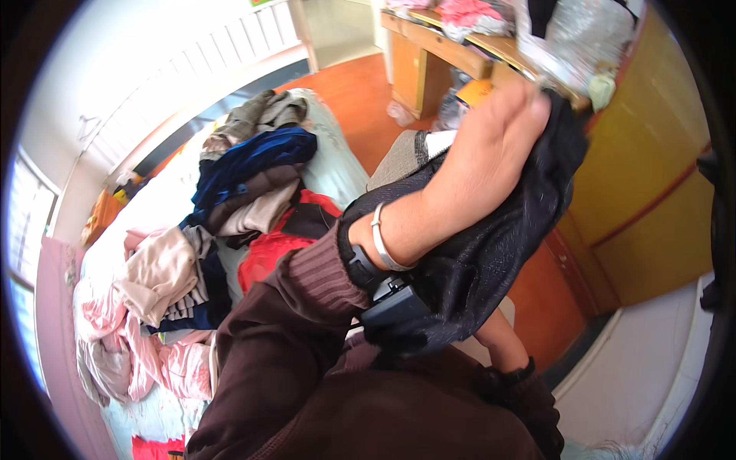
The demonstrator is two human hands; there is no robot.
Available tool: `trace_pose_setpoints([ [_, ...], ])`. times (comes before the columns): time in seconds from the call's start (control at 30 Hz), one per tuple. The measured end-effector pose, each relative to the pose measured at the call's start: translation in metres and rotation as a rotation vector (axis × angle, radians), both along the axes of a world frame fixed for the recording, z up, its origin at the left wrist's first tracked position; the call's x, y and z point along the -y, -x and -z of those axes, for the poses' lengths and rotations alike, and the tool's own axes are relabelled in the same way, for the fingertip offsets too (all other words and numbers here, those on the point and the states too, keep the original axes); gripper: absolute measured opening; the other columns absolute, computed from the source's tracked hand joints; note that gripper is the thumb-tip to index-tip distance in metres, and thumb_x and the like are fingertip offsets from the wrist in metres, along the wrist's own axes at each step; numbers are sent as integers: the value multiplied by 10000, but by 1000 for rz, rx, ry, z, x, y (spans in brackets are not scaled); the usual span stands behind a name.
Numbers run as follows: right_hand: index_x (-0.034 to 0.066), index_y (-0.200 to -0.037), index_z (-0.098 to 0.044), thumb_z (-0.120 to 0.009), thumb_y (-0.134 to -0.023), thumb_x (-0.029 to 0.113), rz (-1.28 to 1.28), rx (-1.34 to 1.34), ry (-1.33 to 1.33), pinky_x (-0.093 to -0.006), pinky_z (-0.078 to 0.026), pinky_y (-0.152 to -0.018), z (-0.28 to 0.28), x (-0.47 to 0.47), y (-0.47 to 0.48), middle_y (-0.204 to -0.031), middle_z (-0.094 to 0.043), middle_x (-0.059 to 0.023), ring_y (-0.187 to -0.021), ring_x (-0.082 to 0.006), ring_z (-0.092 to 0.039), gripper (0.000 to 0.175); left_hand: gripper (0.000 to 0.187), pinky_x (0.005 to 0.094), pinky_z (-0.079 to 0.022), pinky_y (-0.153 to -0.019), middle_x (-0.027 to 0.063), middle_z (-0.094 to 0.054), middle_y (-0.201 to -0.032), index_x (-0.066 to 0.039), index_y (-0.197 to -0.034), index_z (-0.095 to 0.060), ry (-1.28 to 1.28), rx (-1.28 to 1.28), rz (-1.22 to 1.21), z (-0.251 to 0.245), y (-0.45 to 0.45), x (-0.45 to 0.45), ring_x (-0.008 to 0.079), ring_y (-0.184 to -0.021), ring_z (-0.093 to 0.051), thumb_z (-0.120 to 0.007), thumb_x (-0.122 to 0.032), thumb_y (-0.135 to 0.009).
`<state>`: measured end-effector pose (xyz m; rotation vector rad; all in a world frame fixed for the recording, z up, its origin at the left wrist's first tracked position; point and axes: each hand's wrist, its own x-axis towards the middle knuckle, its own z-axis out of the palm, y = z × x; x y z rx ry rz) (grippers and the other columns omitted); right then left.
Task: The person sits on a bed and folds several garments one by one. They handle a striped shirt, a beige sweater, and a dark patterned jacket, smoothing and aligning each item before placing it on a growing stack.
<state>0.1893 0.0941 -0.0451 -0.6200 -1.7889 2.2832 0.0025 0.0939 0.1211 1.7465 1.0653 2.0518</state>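
My left hand [506, 121] is raised towards the upper right, its fingers closed on the edge of a black garment [489, 247]. A silver bangle [378, 236] and a black wrist strap [362, 267] circle this wrist. The dark cloth hangs down in front of my body, across my forearm's far side. Below it, my right forearm [503, 339] shows at the lower right; the right hand is hidden behind the cloth, so its grip cannot be seen. A grey garment [402, 158] with a dark trim lies just beyond the black cloth.
On the bed [339, 161] at the left lie a dark blue garment [259, 158], a red and black garment [276, 253], a beige garment [161, 273] and pink clothes [184, 368]. A wooden desk [408, 75] bearing clothes and plastic bags stands ahead. A wooden cabinet [644, 201] is at the right.
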Motion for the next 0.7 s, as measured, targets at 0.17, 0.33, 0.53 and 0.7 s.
trace_pose_setpoints([
  [0.17,25,-1231,-496,-561,-928,172,205,-56,429,-353,-455,-922,72,-5,-35,-1185,-567,-77,-1066,-196,-551,343,358,379,-395,-978,143,-581,-1151,-23,-1212,-506,511,-576,195,181,-30,-9,277,-1143,-529,-564,-167,-889],
  [0.33,55,-1163,-482,-518,-955,312,130,13,642,-403,-429,-958,119,-8,-54,-1157,-549,-66,-1051,-200,-553,333,465,486,-231,-1096,127,-467,-1347,-49,-1281,-475,618,-805,166,277,-37,26,301,-1325,-347,-602,-196,-858],
  [0.53,64,-1226,-460,-490,-967,308,335,-20,618,-398,-433,-955,116,-20,-40,-1171,-562,-41,-1053,-176,-558,357,525,454,-279,-1088,151,-479,-1320,-39,-1299,-458,776,-569,398,240,-29,26,327,-1310,-363,-650,-147,-822],
  [0.7,48,-1317,-393,-431,-987,293,400,-277,657,-408,-408,-997,107,-22,-44,-1303,-504,-78,-1171,-211,-511,412,689,432,-338,-1049,145,-506,-1287,-56,-1249,-504,571,-803,13,223,15,43,339,-1284,-393,-786,-153,-628],
])
